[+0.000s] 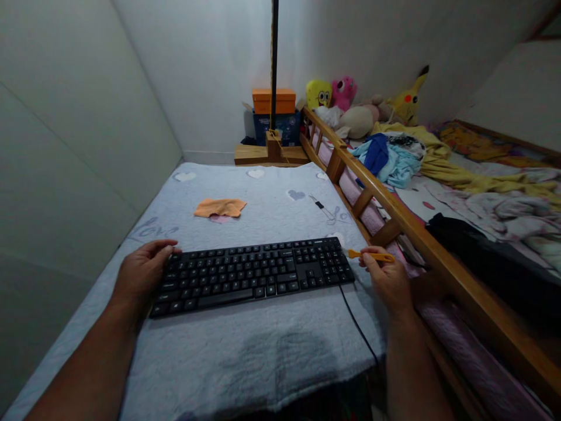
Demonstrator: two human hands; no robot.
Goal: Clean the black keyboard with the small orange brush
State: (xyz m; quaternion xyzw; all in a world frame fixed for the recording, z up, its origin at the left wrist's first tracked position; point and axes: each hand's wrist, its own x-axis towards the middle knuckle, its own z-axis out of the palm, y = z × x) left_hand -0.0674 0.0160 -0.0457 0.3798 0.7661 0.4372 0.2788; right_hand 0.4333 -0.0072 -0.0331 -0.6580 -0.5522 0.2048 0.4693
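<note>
A black keyboard [245,272] lies at a slight slant on the grey-blue cloth, its cable running from the near right side toward the front edge. My left hand [142,270] grips the far left corner of the keyboard between thumb and fingers. Between the fingertips of my right hand [385,275] is a small orange-handled brush [357,254], held almost level. Its pale bristles touch or nearly touch the keyboard's right edge by the number pad; which of the two, I cannot tell.
An orange cloth [220,207] and a wire keycap puller [319,204] lie behind the keyboard. A wooden bed rail [372,187] borders the right side, with clothes and plush toys beyond. Boxes [274,101] and a dark pole [274,58] stand at the back.
</note>
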